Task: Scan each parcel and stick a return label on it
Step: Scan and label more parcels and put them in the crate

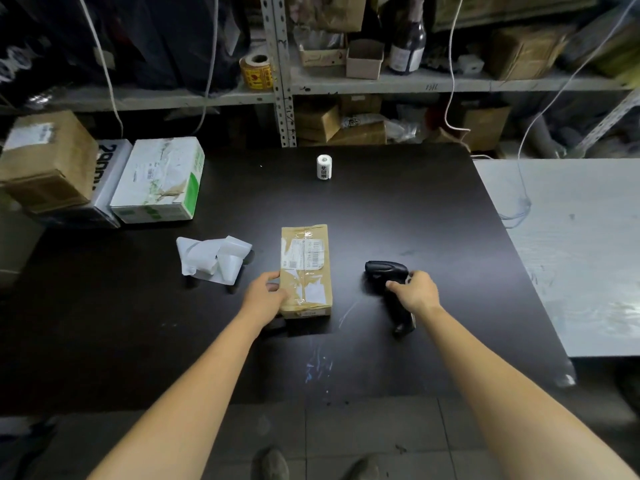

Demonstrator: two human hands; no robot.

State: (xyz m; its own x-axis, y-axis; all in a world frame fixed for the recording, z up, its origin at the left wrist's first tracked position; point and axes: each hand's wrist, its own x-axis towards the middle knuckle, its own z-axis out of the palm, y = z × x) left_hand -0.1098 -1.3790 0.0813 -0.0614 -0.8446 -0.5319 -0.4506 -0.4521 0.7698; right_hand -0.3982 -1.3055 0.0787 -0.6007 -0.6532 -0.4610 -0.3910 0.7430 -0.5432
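A long brown parcel (305, 270) with a white shipping label lies on the black table (398, 216), in front of me. My left hand (265, 294) grips its near left corner. To the right lies a black barcode scanner (389, 287), and my right hand (417, 292) is closed around its handle. A small white label roll (324, 167) stands upright farther back in the middle. Crumpled white label backing paper (213, 259) lies left of the parcel.
At the back left stand a brown box (48, 161), a white box (110, 174) and a white-and-green box (161, 180). Metal shelving (282, 71) with cartons and a yellow tape roll (257, 71) rises behind. A grey table (571, 251) adjoins on the right.
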